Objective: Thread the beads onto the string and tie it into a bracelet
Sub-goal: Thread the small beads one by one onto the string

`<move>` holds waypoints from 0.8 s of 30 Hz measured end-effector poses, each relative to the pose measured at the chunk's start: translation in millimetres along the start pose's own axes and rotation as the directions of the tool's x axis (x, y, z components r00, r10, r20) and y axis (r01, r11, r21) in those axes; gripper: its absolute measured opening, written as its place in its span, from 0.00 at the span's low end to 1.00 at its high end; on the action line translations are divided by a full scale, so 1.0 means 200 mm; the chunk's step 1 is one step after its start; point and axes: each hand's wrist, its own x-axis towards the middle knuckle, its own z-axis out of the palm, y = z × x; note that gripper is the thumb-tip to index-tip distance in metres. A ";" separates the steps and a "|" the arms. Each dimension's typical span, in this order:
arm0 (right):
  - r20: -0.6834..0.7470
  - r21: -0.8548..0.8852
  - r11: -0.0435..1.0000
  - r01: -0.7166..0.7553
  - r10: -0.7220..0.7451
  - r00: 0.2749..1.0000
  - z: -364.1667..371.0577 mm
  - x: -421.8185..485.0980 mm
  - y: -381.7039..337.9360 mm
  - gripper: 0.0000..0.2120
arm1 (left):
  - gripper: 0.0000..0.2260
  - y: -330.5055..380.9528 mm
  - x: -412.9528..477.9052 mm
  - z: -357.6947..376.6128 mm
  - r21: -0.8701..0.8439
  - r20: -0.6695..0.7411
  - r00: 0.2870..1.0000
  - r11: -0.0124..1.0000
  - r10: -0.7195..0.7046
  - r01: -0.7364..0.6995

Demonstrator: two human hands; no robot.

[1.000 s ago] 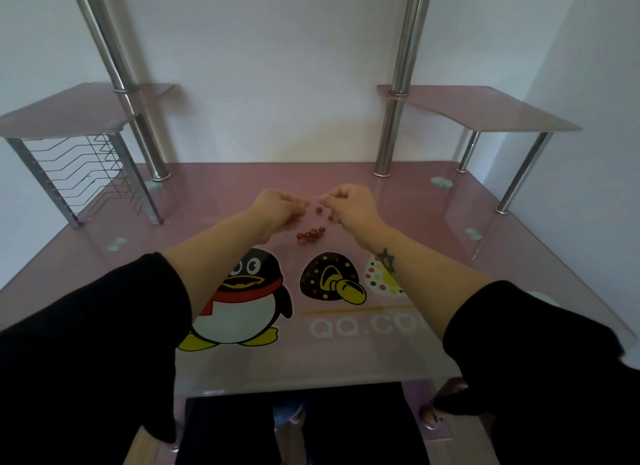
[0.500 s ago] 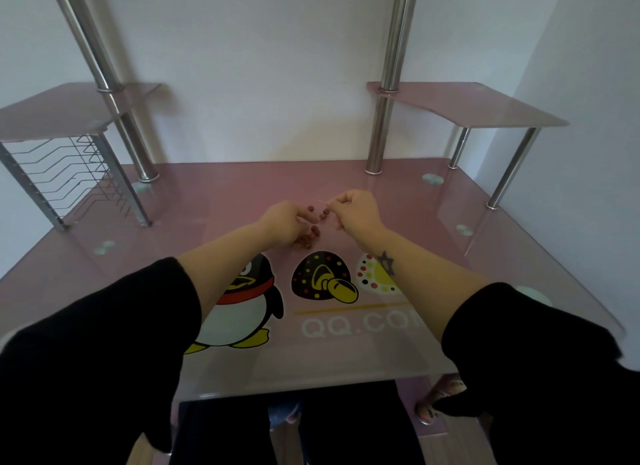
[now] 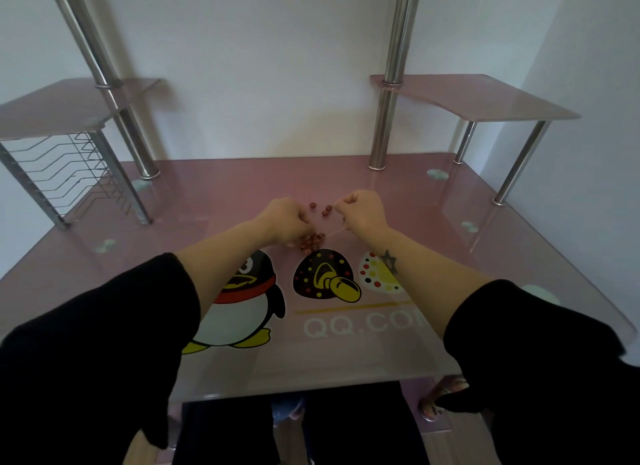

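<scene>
Head view: above the round glossy red beads (image 3: 312, 242), left hand (image 3: 286, 221) curls closed; right hand (image 3: 361, 211) pinches thin clear string (image 3: 333, 233).

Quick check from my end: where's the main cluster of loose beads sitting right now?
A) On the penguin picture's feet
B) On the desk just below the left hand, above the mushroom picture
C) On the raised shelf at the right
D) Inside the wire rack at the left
B: the bead cluster lies on the pink desk by the left hand, just above the mushroom picture.
</scene>
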 end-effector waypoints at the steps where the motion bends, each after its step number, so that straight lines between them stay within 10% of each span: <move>1: -0.009 -0.006 1.000 -0.002 0.002 1.000 0.00 0.01 0.01 0.12 | 0.08 0.00 0.00 0.00 -0.045 0.013 1.000 0.999 -0.021 0.021; 24: 0.017 -0.142 0.989 0.051 -0.050 0.999 -0.04 0.05 0.09 0.10 | 0.06 0.12 0.21 0.06 0.180 -0.132 0.975 0.972 0.177 -0.152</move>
